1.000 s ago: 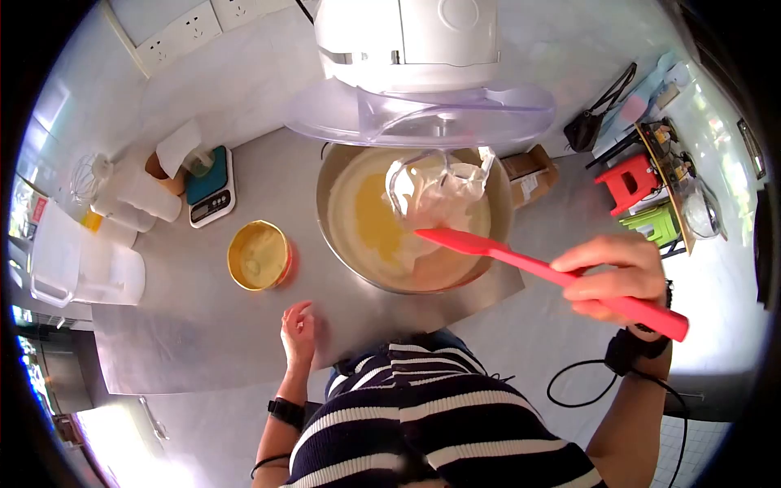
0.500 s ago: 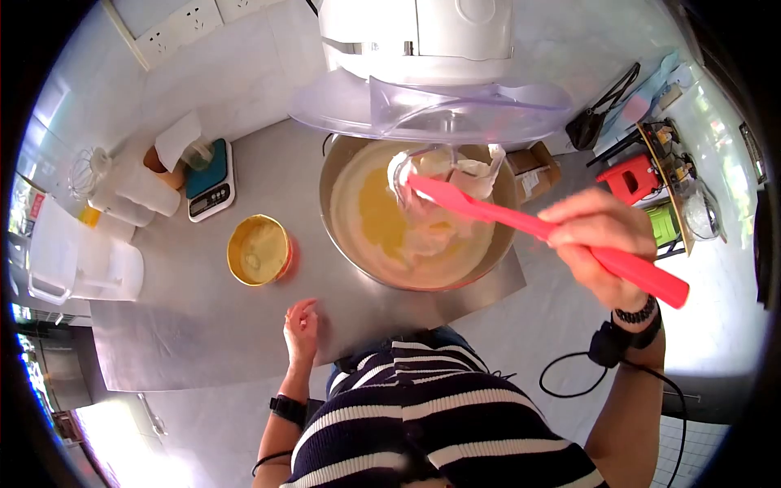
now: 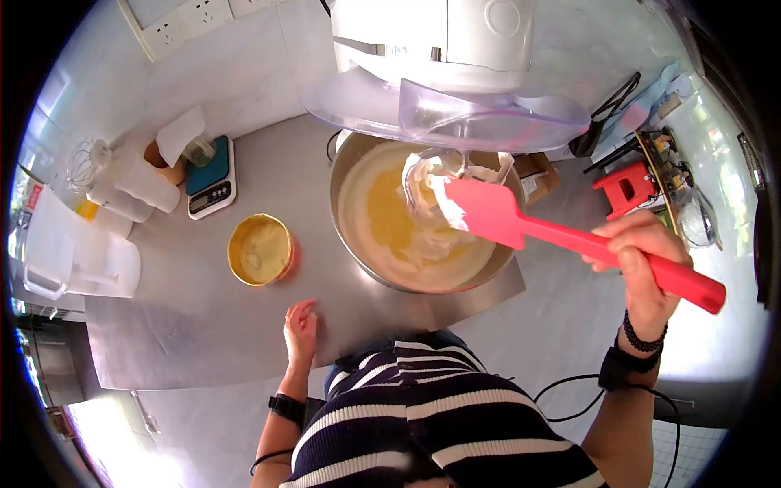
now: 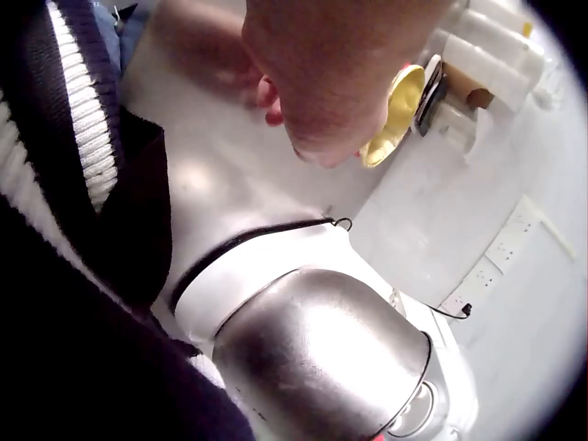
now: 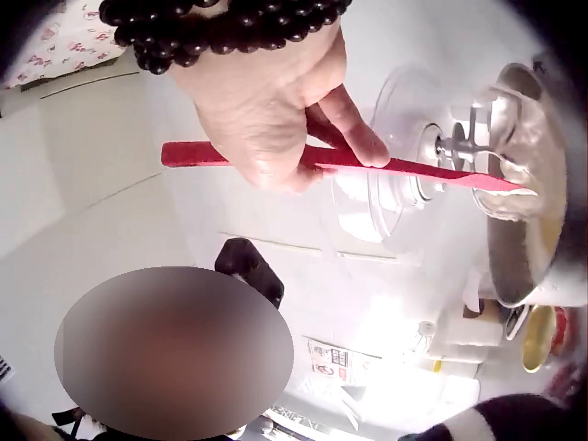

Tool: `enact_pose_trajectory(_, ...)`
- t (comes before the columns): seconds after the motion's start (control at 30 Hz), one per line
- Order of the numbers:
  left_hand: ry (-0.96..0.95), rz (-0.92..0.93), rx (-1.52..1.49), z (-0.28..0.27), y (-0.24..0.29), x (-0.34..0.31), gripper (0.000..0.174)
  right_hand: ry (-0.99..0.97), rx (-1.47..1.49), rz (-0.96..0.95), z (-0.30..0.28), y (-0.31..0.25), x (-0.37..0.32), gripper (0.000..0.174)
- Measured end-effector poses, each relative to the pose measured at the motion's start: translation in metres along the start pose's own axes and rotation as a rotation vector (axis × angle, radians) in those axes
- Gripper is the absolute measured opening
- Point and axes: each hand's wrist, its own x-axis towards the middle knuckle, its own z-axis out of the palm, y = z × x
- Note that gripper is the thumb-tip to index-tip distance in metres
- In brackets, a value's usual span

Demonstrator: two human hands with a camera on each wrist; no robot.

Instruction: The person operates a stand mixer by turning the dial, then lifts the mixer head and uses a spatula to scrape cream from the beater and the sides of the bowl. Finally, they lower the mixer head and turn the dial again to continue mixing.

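Note:
My right hand (image 3: pixel 647 260) grips the handle of a red spatula (image 3: pixel 561 237). The spatula's broad blade, white cream along its far edge, overlaps the mixer's beater (image 3: pixel 413 175) in the head view. In the right wrist view the spatula (image 5: pixel 413 168) reaches edge-on to the cream-coated beater (image 5: pixel 505 156). Below is a large steel mixing bowl (image 3: pixel 340 232) of pale batter (image 3: pixel 355 213) with a pool of yellow liquid (image 3: pixel 389 224) on it. My left hand (image 3: pixel 301 332) is low by the counter's front edge, fingers loosely curled around nothing.
The white stand mixer (image 3: pixel 431 32) and its clear splash guard (image 3: pixel 488 122) overhang the bowl. Left of the bowl stands a yellow-lined tub (image 3: pixel 260 250). Farther left are a kitchen scale (image 3: pixel 210 191) and a white plastic jug (image 3: pixel 110 264). A cardboard box (image 3: pixel 537 175) sits behind the bowl's right side.
The spatula has turned from nearly edge-on to showing its blade's broad face, its tip rising to the beater and my right hand shifting with it. The left hand stays put.

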Motion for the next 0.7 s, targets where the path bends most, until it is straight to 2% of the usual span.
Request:
enact_pose_trajectory(0.2,-0.055,-0.061,-0.021,0.003,0.002,0.001,0.029,-0.033,0.001,0.023,0.048,0.049,0.025,0.008)
enact_pose_trajectory(0.3,-0.043,-0.022,-0.031,0.000,0.007,0.003,0.028,-0.012,-0.025,-0.011,0.044,0.030,0.021,0.007)
enact_pose_trajectory(0.4,-0.024,-0.032,-0.039,-0.002,-0.003,-0.001,0.027,0.081,0.043,0.039,0.015,-0.003,0.002,0.011)
enact_pose_trajectory(0.5,-0.030,-0.037,-0.016,-0.001,-0.005,0.003,0.027,0.109,-0.097,0.036,-0.010,-0.017,-0.012,0.010)
enact_pose_trajectory(0.6,-0.047,-0.029,-0.023,-0.003,0.002,0.007,0.026,0.191,-0.160,0.118,-0.013,-0.009,-0.019,0.011)
enact_pose_trajectory(0.7,-0.061,-0.042,-0.091,-0.003,0.012,0.011,0.026,0.140,-0.059,0.196,0.002,0.021,-0.010,0.012)
